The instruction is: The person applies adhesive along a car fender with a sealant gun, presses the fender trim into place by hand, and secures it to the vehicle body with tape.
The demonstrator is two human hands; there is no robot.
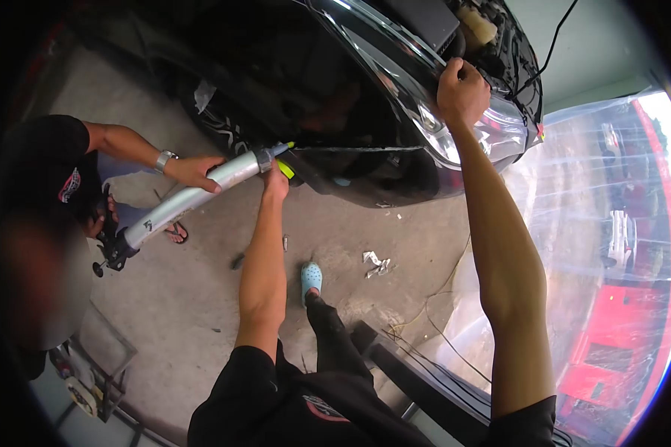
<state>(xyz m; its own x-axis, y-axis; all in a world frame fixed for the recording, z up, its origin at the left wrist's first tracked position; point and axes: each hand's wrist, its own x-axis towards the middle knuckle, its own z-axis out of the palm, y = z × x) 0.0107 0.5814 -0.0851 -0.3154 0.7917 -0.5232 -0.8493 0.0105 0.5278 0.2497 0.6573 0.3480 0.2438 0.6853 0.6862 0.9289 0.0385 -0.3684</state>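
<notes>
A silver sealant gun point(201, 190) slants up toward a black car body panel point(335, 104), its pale nozzle close to the end of a seam. My left hand point(276, 185) is closed at the gun's front collar, its fingers partly hidden, beside a yellow-green piece point(285, 170). Another person's hand point(194, 173) supports the barrel, and that person's other hand point(104, 216) is at the rear handle. Farther right, my right hand point(464, 93) is closed at the upper edge of the clear headlight point(432, 123). What its curled fingers grip is too small to tell.
The co-worker in a black shirt point(48, 160) stands at the left. White scraps point(376, 263) and cables point(440, 346) lie on the concrete floor point(201, 298). Clear plastic sheeting point(559, 194) hangs at the right. A metal frame point(112, 335) is at the lower left.
</notes>
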